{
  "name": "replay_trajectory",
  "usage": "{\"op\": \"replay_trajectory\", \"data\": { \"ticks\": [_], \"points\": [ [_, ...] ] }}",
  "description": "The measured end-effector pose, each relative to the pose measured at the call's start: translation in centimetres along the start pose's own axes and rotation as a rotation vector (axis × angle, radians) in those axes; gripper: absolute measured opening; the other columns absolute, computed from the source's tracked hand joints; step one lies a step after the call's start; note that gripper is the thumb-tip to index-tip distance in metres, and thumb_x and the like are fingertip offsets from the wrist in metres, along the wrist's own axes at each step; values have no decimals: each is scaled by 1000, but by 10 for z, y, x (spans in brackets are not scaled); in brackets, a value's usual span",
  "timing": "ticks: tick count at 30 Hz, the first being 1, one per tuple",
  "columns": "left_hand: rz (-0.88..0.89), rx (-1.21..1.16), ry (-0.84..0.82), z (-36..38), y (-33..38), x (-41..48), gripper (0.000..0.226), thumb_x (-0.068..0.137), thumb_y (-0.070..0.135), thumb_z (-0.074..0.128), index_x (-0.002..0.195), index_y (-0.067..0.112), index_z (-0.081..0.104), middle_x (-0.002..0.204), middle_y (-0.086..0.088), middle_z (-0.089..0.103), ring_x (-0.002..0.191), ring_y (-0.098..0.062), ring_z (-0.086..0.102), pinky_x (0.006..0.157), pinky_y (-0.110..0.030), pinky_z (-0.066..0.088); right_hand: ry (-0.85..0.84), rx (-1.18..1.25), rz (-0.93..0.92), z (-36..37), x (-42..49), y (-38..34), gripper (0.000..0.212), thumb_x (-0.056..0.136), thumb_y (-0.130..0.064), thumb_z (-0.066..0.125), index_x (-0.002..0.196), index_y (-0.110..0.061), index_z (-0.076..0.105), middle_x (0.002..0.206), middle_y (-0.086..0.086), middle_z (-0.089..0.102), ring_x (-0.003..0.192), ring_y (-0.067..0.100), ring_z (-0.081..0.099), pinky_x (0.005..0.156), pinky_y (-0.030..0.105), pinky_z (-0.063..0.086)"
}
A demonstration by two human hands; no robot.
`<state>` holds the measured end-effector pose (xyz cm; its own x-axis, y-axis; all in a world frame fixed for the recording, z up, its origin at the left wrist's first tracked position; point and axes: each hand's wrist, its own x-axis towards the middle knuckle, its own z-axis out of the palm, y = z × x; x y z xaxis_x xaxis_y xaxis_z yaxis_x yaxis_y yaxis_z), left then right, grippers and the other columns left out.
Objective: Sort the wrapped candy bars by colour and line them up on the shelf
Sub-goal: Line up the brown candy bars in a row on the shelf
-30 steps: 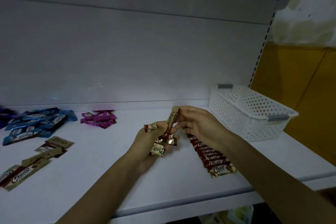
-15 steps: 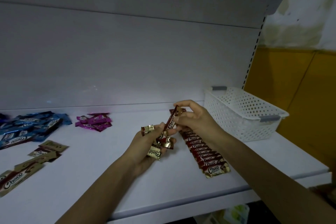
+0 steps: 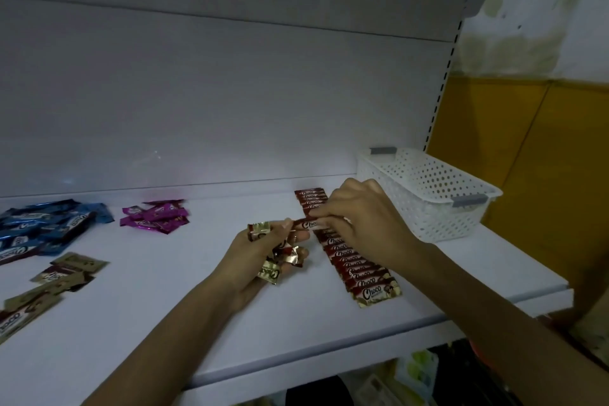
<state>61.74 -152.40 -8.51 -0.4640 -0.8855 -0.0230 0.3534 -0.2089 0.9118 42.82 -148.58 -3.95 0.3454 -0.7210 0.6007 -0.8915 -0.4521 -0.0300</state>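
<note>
**Q:** Which step is in hand?

**A:** Lining up the red bars. At centre frame, the left hand (image 3: 260, 254) curls round a small bundle of bars (image 3: 283, 255). Just above, the right hand (image 3: 365, 224) pinches a single red bar (image 3: 308, 224) over the red row (image 3: 359, 270), which runs from lower right toward the back of the shelf (image 3: 197, 323).

**Q:** What does the next move call for?

**A:** Probably seating that bar flat, parallel with its neighbours.

**Q:** Other groups and containers?

**A:** Tan bars (image 3: 62, 273) lie at lower left. The blue pile (image 3: 49, 224) and pink pile (image 3: 155, 216) lie loose at mid left. In the white basket (image 3: 425, 194), right of the row, no bars show in the visible interior.
</note>
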Motion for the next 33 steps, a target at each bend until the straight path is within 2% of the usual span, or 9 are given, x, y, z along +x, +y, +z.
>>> {"op": "replay_trajectory", "data": {
  "ticks": [2, 4, 8, 11, 14, 18, 22, 25, 33],
  "points": [
    [-9, 1, 13, 0, -1, 1, 33, 78, 25, 66, 103, 3, 68, 101, -15, 73, 72, -21, 72, 49, -22, 52, -4, 163, 164, -5, -12, 4, 15, 84, -24, 69, 97, -21, 76, 88, -6, 71, 84, 9, 56, 81, 28, 33],
    [-22, -1, 19, -1, -2, 2, 23, 86, 20, 62, 102, 4, 69, 101, -15, 73, 74, -21, 72, 49, -21, 52, -50, 369, 281, -14, -27, 12, 11, 79, -20, 75, 90, -21, 76, 77, -12, 68, 75, 3, 58, 76, 21, 41],
    [-19, 63, 12, -2, -4, 3, 18, 94, 15, 55, 103, 8, 69, 101, -11, 74, 76, -18, 72, 49, -19, 51, -218, 572, 324, -37, -61, 26, 9, 75, -16, 78, 78, -24, 75, 69, -14, 70, 66, 1, 64, 69, 16, 49],
    [-12, 98, 11, -2, -4, 3, 21, 90, 19, 57, 104, 11, 69, 101, -8, 74, 77, -17, 73, 48, -19, 50, -287, 554, 307, -43, -82, 27, 15, 73, -17, 79, 74, -31, 73, 73, -12, 70, 76, 1, 62, 74, 11, 43],
    [-6, 138, 15, -2, -4, 3, 23, 89, 23, 58, 106, 13, 69, 100, -5, 75, 79, -16, 73, 50, -17, 50, -315, 494, 347, -38, -94, 30, 20, 70, -20, 82, 72, -37, 72, 78, -8, 67, 83, 5, 55, 79, 19, 39],
    [1, 154, 11, -2, -4, 3, 36, 76, 31, 62, 108, 14, 69, 103, -6, 74, 82, -17, 73, 50, -17, 50, -283, 387, 370, -28, -95, 28, 13, 68, -27, 83, 76, -34, 74, 78, -17, 58, 87, 8, 49, 84, 30, 37],
    [5, 154, 5, -3, -4, 4, 36, 75, 32, 63, 107, 16, 70, 104, -6, 74, 83, -17, 73, 52, -17, 51, -276, 328, 367, -22, -92, 27, 13, 68, -31, 83, 78, -33, 75, 79, -21, 53, 89, 7, 45, 90, 38, 34],
    [8, 158, 6, -2, -4, 4, 36, 75, 32, 63, 106, 16, 70, 103, -6, 74, 83, -18, 73, 52, -17, 52, -272, 288, 357, -19, -90, 28, 13, 69, -33, 82, 78, -35, 73, 81, -19, 51, 90, 5, 42, 90, 35, 30],
    [11, 159, 8, -1, -3, 3, 37, 73, 33, 63, 105, 17, 70, 102, -5, 74, 84, -19, 73, 52, -18, 52, -296, 219, 355, -17, -88, 29, 14, 69, -35, 81, 78, -30, 72, 85, -17, 52, 90, 1, 40, 79, 24, 21]
  ]
}}
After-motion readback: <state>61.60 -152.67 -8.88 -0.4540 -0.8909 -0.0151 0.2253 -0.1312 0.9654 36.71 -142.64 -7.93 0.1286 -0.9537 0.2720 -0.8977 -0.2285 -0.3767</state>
